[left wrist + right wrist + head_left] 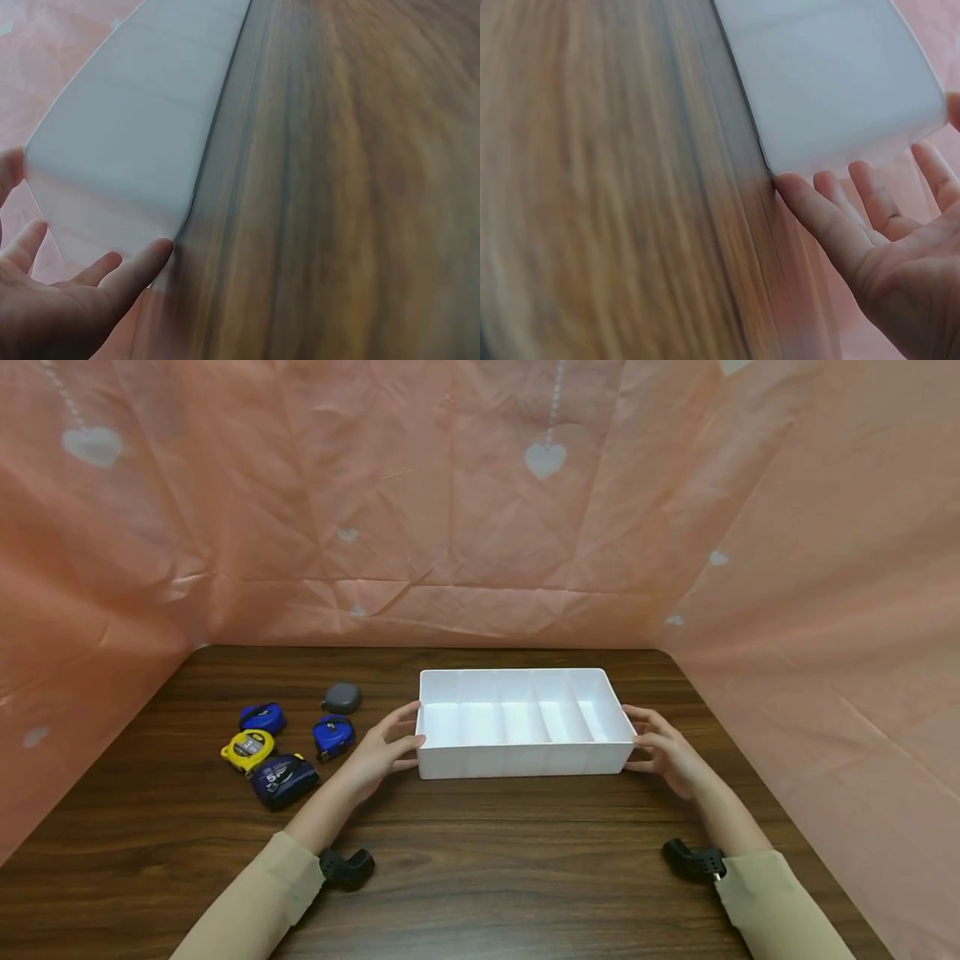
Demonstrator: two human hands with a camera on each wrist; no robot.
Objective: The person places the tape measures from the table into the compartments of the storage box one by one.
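We are bracing the white plastic divided tray (522, 760) mid-desk (480, 877), left hand (378, 752) and right hand (667, 756) pressing straight, spread fingers against its short ends, likely positioning it; next needs even pressure from both sides.

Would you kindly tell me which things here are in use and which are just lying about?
In use:
white divided tray
left hand, flat against its left end
right hand, flat against its right end

Lying about:
five tape measures
wooden table
pink backdrop
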